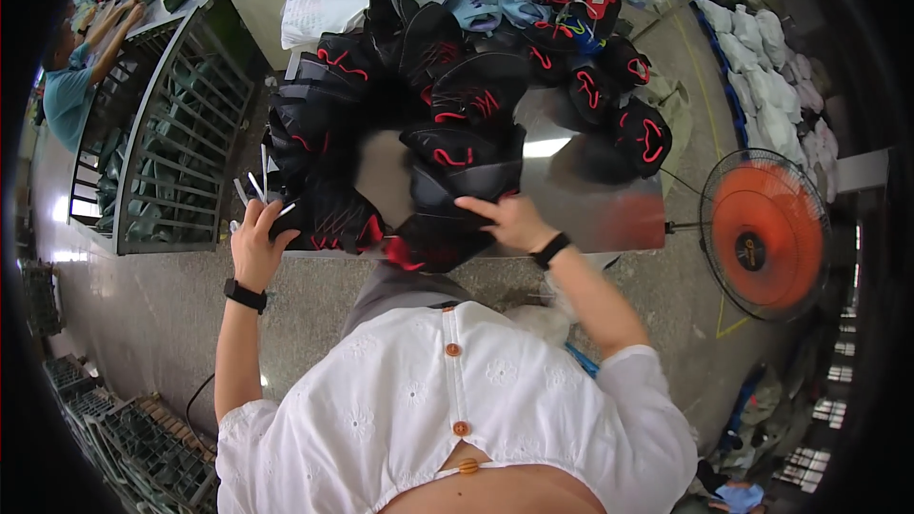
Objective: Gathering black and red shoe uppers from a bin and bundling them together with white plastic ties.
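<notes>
The right hand (514,221) rests open, fingers flat on a black-and-red shoe upper (457,186) near the table's (609,214) near edge; the left hand (255,246) grips white sticks (259,181) at the pile's left.

Worktop (590,205) directly ahead of person. Shoe uppers (447,86) heaped on it, far side to near edge. Left hand (255,247) at near-left corner, w/ thin sticks (257,183) in its fingers. Right hand (509,221) on upper piece (457,181) at near edge, centre. Wire rack (171,143) left of worktop; another person (71,86) behind it. Fan (766,236) right of worktop, on floor.
</notes>
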A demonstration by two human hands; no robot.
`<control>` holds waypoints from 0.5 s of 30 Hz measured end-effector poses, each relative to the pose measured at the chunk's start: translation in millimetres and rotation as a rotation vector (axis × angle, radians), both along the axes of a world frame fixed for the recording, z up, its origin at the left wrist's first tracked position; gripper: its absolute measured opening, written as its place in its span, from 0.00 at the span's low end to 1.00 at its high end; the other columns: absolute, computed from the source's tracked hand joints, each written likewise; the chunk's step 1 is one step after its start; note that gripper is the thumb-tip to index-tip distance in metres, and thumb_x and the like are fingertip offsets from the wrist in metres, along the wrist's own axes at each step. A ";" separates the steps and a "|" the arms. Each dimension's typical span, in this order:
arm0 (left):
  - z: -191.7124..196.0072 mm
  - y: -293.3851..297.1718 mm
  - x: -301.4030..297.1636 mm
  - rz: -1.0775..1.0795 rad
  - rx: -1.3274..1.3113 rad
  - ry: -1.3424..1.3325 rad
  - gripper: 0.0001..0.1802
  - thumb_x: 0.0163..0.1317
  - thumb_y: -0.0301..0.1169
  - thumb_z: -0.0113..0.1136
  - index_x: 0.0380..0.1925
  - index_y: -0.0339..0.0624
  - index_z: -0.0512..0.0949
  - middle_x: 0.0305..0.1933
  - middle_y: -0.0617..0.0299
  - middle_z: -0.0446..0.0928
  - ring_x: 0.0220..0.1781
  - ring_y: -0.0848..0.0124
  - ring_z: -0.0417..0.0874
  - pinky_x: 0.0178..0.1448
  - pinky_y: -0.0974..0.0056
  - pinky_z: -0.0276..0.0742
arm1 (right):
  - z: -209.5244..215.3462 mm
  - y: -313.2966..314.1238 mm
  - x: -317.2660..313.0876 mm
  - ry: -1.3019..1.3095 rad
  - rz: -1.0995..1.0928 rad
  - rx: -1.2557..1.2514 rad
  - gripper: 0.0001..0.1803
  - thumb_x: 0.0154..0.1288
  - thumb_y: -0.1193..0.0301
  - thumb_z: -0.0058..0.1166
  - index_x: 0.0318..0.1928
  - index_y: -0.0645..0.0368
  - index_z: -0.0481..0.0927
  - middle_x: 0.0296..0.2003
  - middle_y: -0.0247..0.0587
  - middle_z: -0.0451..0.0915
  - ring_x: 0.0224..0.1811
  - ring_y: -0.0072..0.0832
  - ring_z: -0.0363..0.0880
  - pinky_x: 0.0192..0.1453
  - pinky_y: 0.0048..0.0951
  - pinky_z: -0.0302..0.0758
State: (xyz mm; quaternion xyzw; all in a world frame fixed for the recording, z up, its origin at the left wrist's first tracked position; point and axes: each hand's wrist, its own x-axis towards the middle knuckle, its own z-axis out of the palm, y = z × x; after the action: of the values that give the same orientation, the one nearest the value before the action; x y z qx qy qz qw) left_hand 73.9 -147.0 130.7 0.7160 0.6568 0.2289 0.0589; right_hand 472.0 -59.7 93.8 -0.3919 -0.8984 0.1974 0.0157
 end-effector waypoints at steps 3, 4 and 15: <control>5.8 -2.6 1.9 -0.061 -0.065 0.107 0.21 0.43 0.32 0.65 0.39 0.42 0.72 0.32 0.58 0.67 0.29 0.60 0.76 0.29 0.61 0.70 | 54.5 24.1 42.7 0.000 0.151 0.243 0.37 0.44 0.68 0.59 0.58 0.31 0.64 0.20 0.43 0.69 0.21 0.39 0.73 0.26 0.37 0.72; 5.7 -3.3 3.2 -0.118 -0.096 0.085 0.20 0.44 0.31 0.64 0.40 0.41 0.72 0.32 0.57 0.67 0.30 0.59 0.75 0.29 0.60 0.70 | 61.9 30.3 56.2 0.008 0.160 0.293 0.36 0.44 0.70 0.58 0.58 0.32 0.64 0.21 0.44 0.70 0.22 0.39 0.73 0.26 0.36 0.72; 0.1 -25.8 -21.8 -0.266 -0.222 -0.095 0.15 0.39 0.20 0.57 0.32 0.45 0.78 0.26 0.58 0.67 0.28 0.62 0.75 0.31 0.62 0.71 | 48.3 5.6 112.7 0.298 -0.143 -0.278 0.42 0.45 0.73 0.59 0.63 0.46 0.56 0.25 0.52 0.76 0.29 0.45 0.76 0.33 0.37 0.72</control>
State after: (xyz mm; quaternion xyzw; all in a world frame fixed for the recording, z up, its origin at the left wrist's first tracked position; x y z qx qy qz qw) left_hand 52.1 -172.7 130.8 0.7741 0.5741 0.1787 0.1982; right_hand 584.7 -54.1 142.1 -0.4197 -0.8201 0.3736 0.1083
